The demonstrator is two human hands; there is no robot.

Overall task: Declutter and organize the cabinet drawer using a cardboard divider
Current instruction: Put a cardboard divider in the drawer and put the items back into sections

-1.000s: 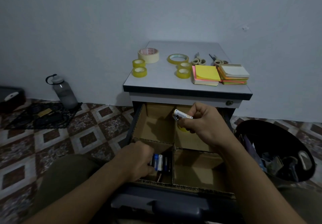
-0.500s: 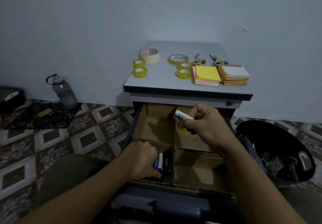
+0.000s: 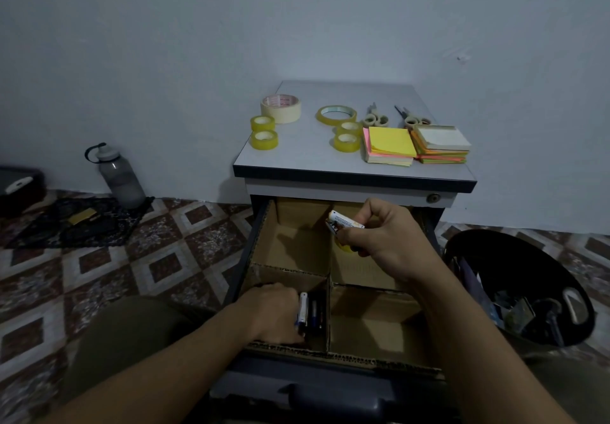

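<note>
Partway done. Cardboard divider [image 3: 330, 271] sat in the open drawer [image 3: 246, 258], splitting it into four bays. Right hand [image 3: 389, 238] pinched a couple of white batteries [image 3: 345, 223] over the far-right bay. Left hand [image 3: 274, 313] was curled down in the near-left bay against the cells stored there [image 3: 303, 309]; couldn't tell if it gripped any. Left to sort, by my read: tape rolls [image 3: 264, 139], sticky notes [image 3: 391, 143] and scissors [image 3: 376, 119] on the cabinet top [image 3: 297, 159].
</note>
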